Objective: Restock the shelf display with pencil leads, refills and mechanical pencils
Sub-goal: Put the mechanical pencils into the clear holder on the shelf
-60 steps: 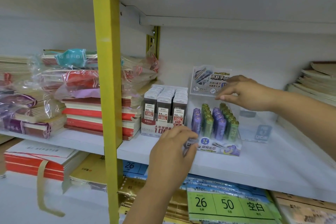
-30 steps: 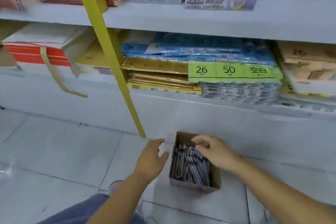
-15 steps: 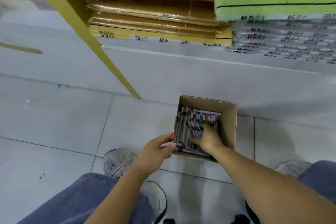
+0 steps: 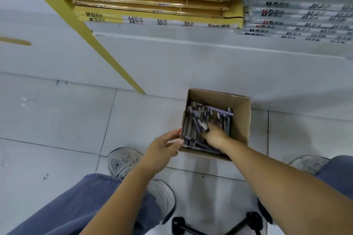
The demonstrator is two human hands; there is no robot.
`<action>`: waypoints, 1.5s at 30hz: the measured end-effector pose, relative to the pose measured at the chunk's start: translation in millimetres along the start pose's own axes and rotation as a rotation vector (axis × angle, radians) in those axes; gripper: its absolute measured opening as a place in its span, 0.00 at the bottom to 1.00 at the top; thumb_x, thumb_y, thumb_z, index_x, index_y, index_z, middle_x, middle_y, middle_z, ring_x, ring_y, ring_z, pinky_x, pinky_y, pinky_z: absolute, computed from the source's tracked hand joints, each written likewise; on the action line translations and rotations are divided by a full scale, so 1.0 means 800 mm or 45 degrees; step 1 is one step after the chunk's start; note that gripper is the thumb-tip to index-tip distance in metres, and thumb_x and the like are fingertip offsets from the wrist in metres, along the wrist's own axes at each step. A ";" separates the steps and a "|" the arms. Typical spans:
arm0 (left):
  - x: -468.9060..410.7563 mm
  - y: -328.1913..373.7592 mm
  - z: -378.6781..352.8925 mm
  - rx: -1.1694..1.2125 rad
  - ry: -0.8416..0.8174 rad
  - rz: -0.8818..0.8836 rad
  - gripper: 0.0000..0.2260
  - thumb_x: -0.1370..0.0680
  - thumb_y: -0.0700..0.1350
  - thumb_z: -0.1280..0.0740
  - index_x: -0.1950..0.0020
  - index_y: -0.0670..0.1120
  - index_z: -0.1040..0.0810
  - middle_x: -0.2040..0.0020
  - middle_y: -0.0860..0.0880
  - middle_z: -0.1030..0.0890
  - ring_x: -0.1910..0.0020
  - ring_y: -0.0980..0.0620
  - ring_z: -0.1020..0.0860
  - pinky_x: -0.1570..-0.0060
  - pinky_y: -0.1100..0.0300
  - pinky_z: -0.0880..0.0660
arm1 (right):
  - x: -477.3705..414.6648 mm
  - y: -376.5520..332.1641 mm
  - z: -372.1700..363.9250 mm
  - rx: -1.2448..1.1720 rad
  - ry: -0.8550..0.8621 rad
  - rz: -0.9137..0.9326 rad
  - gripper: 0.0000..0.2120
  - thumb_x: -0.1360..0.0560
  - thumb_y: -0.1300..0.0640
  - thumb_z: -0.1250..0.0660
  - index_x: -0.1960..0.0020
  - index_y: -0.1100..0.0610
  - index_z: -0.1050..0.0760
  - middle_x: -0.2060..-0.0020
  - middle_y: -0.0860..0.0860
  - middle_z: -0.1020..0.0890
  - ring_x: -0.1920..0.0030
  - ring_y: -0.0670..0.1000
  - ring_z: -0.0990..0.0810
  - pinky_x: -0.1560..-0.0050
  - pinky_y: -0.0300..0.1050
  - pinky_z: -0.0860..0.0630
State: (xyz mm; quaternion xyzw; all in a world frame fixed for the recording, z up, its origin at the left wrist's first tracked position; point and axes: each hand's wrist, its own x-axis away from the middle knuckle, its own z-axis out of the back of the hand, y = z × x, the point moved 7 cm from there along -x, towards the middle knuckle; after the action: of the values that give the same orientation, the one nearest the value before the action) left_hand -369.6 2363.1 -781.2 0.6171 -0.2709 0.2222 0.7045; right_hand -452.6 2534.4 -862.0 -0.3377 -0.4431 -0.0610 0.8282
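Well, the right hand (image 4: 214,136) is buried among the pencils (image 4: 198,118) in the cardboard box (image 4: 242,120) on the tiled floor (image 4: 133,116), fingers hidden, so whether they grip any I cannot tell; the left hand (image 4: 162,149) rests straight fingers on the box's left wall. Slim, smooth barrels lie loose and crossed: a hasty scoop could spill some
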 end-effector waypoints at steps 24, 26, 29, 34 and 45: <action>0.115 0.243 -0.053 0.305 0.009 -0.492 0.12 0.15 0.49 0.41 0.44 0.40 0.25 0.42 0.42 0.16 0.46 0.47 0.16 0.48 0.53 0.18 | 0.281 -0.130 0.145 -0.656 -0.041 0.663 0.09 0.21 0.61 0.37 0.41 0.58 0.26 0.51 0.56 0.16 0.49 0.54 0.17 0.41 0.52 0.23; 0.133 0.267 -0.058 0.163 -0.035 -0.566 0.12 0.15 0.52 0.43 0.45 0.45 0.27 0.41 0.48 0.17 0.46 0.49 0.16 0.48 0.52 0.18 | 0.305 -0.144 0.163 -0.643 0.026 0.726 0.09 0.20 0.60 0.37 0.40 0.57 0.27 0.52 0.53 0.15 0.49 0.51 0.16 0.41 0.49 0.23; 0.161 0.303 -0.068 0.000 -0.083 -0.658 0.12 0.16 0.55 0.44 0.42 0.50 0.26 0.43 0.55 0.16 0.46 0.54 0.16 0.51 0.57 0.18 | 0.341 -0.173 0.197 -0.700 0.150 0.830 0.08 0.21 0.59 0.36 0.42 0.56 0.25 0.53 0.54 0.15 0.51 0.49 0.17 0.45 0.45 0.22; 0.208 0.376 -0.085 -0.120 -0.092 -0.851 0.13 0.16 0.57 0.45 0.33 0.66 0.29 0.44 0.58 0.17 0.46 0.59 0.17 0.53 0.59 0.18 | 0.398 -0.220 0.242 -0.716 0.283 1.014 0.10 0.22 0.56 0.34 0.41 0.49 0.23 0.47 0.48 0.16 0.44 0.48 0.18 0.36 0.53 0.26; 0.228 0.478 -0.091 -0.050 -0.024 -1.027 0.11 0.18 0.61 0.46 0.39 0.74 0.29 0.42 0.66 0.20 0.41 0.66 0.22 0.48 0.71 0.24 | 0.458 -0.286 0.330 -0.540 0.638 1.192 0.07 0.21 0.46 0.38 0.46 0.45 0.25 0.50 0.46 0.17 0.48 0.44 0.19 0.47 0.41 0.24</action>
State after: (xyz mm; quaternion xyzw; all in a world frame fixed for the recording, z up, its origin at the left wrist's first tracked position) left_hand -471.7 2485.0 -381.2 0.6624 -0.0176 -0.0832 0.7443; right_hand -506.8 2594.3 -362.1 -0.6321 -0.0143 0.1466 0.7608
